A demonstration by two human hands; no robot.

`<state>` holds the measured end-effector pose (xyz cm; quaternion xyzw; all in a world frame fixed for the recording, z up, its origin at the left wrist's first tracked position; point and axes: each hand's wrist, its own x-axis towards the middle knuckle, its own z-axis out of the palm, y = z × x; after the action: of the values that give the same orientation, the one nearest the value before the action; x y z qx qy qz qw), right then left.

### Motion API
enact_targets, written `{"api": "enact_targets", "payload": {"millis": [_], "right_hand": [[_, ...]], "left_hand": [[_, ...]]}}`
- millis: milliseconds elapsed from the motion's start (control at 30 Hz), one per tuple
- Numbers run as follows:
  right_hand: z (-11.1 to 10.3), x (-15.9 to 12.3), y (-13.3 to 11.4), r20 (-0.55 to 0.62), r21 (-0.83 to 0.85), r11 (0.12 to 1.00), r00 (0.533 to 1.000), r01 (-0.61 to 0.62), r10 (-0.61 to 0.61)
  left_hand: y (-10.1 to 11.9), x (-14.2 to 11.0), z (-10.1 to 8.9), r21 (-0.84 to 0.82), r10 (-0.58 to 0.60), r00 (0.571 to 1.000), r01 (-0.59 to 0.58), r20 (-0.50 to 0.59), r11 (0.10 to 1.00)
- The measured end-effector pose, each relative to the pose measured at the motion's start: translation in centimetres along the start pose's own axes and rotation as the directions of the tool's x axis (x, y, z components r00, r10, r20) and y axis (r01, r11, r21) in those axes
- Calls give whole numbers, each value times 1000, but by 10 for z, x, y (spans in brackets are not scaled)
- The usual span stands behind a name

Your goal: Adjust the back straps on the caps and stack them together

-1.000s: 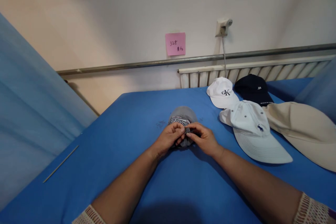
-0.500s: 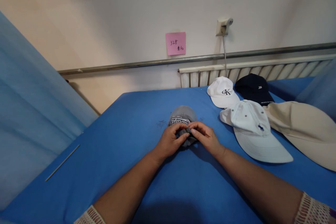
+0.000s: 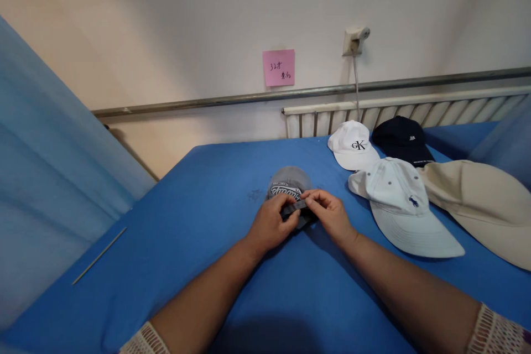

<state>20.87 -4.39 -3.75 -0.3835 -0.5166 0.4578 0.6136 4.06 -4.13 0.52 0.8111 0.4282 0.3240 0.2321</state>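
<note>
A grey baseball cap (image 3: 290,175) with white lettering lies on the blue-covered table (image 3: 174,221), in front of me at the middle. Its dark strap (image 3: 296,209) stretches between my two hands. My left hand (image 3: 271,221) pinches the strap's left part between thumb and fingers. On the other side, my right hand (image 3: 329,215) is closed on the strap's right end. Part of the cap's near side is hidden behind my fingers.
To the right lie a white cap (image 3: 348,138), a navy cap (image 3: 400,138), a pale cap (image 3: 409,213) and a beige cap (image 3: 477,193). A thin stick (image 3: 99,255) rests at the left edge, near a blue curtain (image 3: 50,177). A radiator (image 3: 390,113) stands behind.
My right hand has moved slightly to the right, away from the left hand, and more of the dark strap shows between them. The cap has stayed in place.
</note>
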Motion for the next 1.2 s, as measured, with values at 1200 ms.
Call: {"api": "enact_targets", "payload": {"millis": [1200], "right_hand": [[2, 4, 18, 178, -158, 987, 984, 27, 1]], "left_hand": [[-20, 8, 8, -742, -251, 966, 211, 60, 636]]}}
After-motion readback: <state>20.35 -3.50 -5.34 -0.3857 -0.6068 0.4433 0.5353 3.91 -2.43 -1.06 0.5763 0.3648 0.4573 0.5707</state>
